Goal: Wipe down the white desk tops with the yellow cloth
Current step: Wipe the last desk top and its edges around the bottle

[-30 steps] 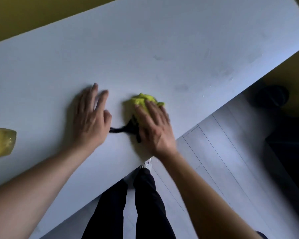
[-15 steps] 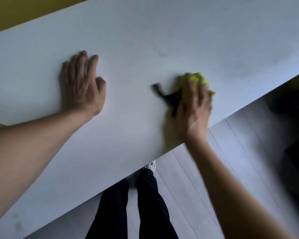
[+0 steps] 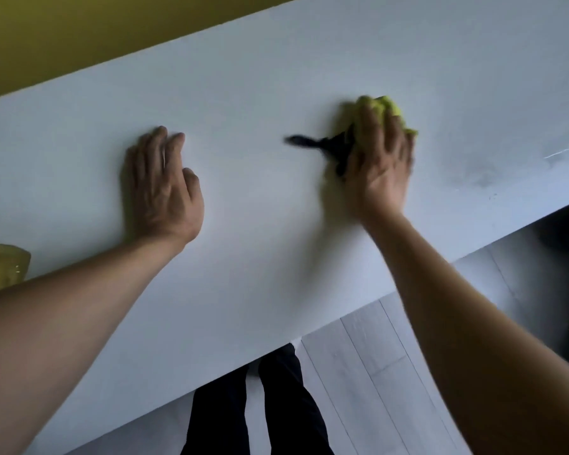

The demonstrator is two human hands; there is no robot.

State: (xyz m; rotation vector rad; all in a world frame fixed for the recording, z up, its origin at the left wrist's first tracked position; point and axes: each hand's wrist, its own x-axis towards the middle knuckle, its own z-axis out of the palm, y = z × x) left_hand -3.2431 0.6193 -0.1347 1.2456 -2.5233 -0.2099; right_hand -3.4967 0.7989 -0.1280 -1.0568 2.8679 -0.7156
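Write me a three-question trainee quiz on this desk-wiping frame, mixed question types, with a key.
1. True or false: the left hand lies flat on the desk and holds nothing.
2. Which hand presses the cloth on the desk? A) left B) right C) both
3. Fill in: the marks on the desk lie to the ____ of the cloth.

Key
1. True.
2. B: the right hand covers the cloth, with a dark strip trailing out toward the left hand.
3. Right: smudges and a pale streak show near the desk's right end.
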